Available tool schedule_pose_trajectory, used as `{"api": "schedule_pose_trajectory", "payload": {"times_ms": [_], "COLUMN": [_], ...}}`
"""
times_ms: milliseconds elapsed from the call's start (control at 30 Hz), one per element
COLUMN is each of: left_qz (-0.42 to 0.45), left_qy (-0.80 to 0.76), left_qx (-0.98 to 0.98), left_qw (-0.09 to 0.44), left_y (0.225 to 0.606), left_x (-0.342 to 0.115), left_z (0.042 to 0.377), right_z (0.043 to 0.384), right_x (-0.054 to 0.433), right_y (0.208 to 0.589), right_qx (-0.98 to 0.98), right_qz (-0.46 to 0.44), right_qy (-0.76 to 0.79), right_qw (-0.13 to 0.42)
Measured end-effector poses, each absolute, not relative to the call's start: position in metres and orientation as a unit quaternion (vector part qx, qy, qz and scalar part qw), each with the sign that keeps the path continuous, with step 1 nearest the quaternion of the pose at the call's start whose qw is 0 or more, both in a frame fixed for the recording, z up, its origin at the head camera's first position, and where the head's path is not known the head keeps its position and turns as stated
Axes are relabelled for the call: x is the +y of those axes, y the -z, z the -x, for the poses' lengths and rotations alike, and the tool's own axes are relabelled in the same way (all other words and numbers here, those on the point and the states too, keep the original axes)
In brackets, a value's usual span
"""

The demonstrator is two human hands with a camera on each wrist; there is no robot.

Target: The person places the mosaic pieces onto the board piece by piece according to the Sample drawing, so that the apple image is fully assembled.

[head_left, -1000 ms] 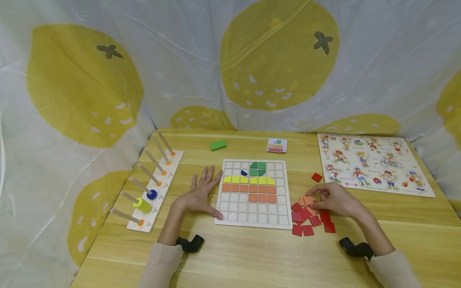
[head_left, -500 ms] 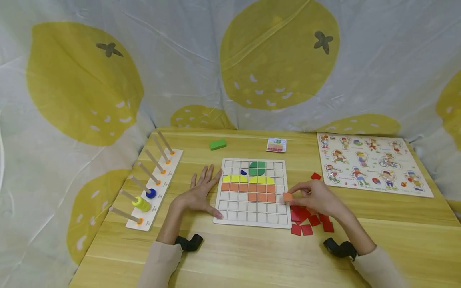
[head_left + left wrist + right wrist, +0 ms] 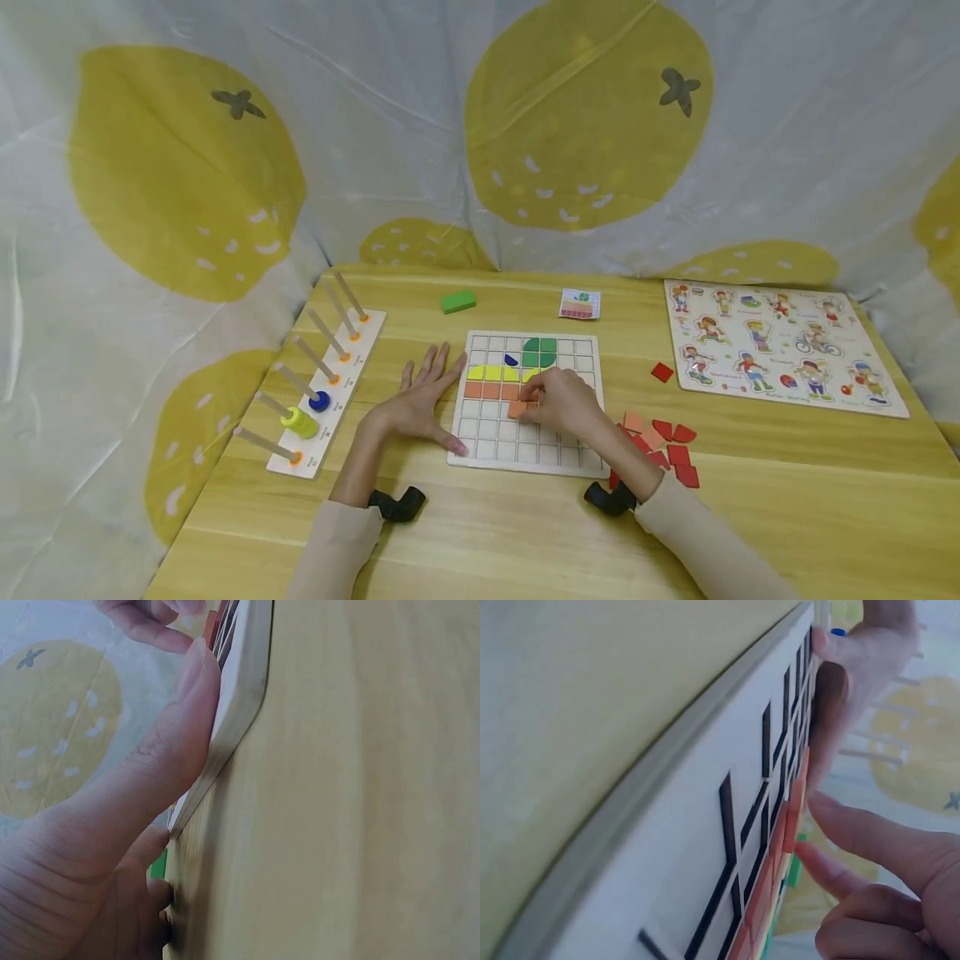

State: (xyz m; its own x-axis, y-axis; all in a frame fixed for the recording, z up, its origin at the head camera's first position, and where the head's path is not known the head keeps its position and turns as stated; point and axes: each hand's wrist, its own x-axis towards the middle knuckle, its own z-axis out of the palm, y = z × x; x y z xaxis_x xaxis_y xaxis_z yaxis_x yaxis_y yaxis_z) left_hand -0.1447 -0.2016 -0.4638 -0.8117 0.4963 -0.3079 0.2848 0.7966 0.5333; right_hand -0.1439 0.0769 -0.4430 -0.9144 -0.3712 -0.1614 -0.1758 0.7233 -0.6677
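A white wooden grid board (image 3: 525,469) lies on the table, its upper rows set with green, yellow and orange pieces. My left hand (image 3: 416,408) is spread at the board's left side, with the thumb resting on the near left corner and the fingertips by the left edge. Over the middle of the grid, my right hand (image 3: 566,404) pinches an orange square tile (image 3: 517,409) between thumb and finger. In the right wrist view, that hand's thumb (image 3: 847,821) is close to the orange tile at the board's surface. The right hand covers part of the orange rows.
Red and orange tiles (image 3: 678,455) lie loose right of the board, partly behind the right forearm. A peg stand (image 3: 303,467) with rings is at left. Behind are a green block (image 3: 458,302) and a picture card (image 3: 580,304). A figure puzzle (image 3: 787,358) lies at back right.
My right hand has picked an orange tile from the loose pile and moved left with it to the middle of the board. The left hand stays in place.
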Motion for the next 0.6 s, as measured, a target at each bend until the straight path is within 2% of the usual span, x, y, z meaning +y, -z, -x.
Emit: {"api": "schedule_pose_trajectory", "payload": {"times_ms": [233,600], "left_qz": [-0.214,-0.209], "left_qy": [-0.253,-0.232], "left_qx": [0.918,0.923], "left_qw": [0.220,0.226], "left_y": [0.464,0.465], "left_x": [-0.202,-0.201], "left_z": [0.143,0.145], "right_z": [0.146,0.149], "right_x": [0.080,0.073], "right_y": [0.448,0.455], "right_qx": [0.892,0.890], "right_qz": [0.163,0.173], "right_qy": [0.389,0.393], "right_qw": [0.163,0.154]}}
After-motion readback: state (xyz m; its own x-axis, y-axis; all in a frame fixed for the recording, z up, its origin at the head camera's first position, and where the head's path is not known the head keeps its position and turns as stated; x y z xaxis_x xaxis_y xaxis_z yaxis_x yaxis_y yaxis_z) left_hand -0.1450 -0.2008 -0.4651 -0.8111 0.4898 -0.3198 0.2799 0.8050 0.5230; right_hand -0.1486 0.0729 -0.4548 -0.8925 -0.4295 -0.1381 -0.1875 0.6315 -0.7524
